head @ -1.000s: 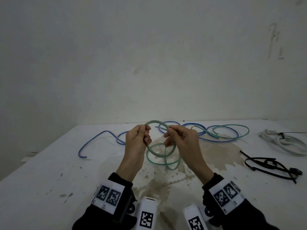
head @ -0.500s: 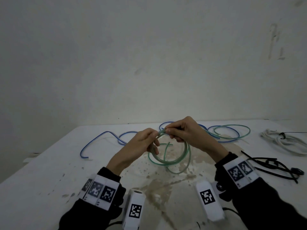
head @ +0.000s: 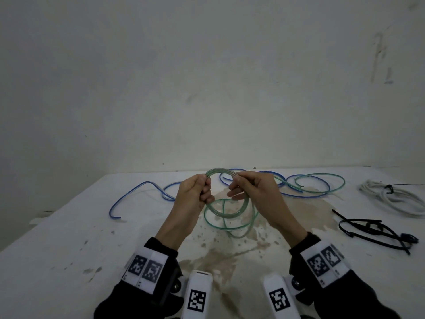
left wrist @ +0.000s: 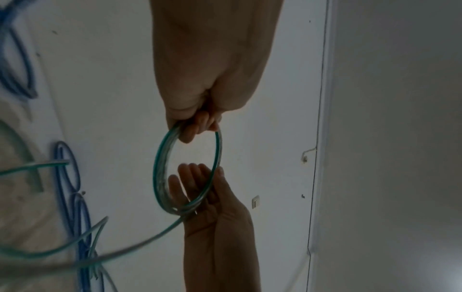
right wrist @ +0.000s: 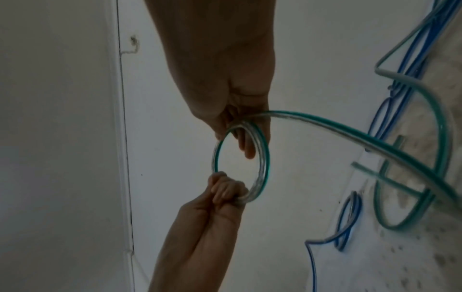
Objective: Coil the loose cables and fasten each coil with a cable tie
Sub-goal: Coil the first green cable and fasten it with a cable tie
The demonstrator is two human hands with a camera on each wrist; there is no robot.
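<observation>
A green-striped clear cable (head: pixel 218 171) is wound into a small coil held upright above the white table (head: pixel 69 238). My left hand (head: pixel 205 188) grips the coil's left side in curled fingers, as the left wrist view (left wrist: pixel 200 126) shows. My right hand (head: pixel 235 184) pinches the coil's right side between thumb and forefinger, its other fingers loosely extended. In the right wrist view the coil (right wrist: pixel 265 164) spans both hands. The uncoiled green cable (head: pixel 230 229) trails onto the table and runs to a loop at the far right (head: pixel 322 183).
A loose blue cable (head: pixel 138 192) winds across the back of the table. At the right lie a white cable coil (head: pixel 395 199) fastened with a black tie and a bundle of black cable ties (head: pixel 372 229). Brown stains mark the table's middle.
My right hand swung up and over toward the left hand with a length of green cable, then came back to the coil's right side. The left hand kept its grip.
</observation>
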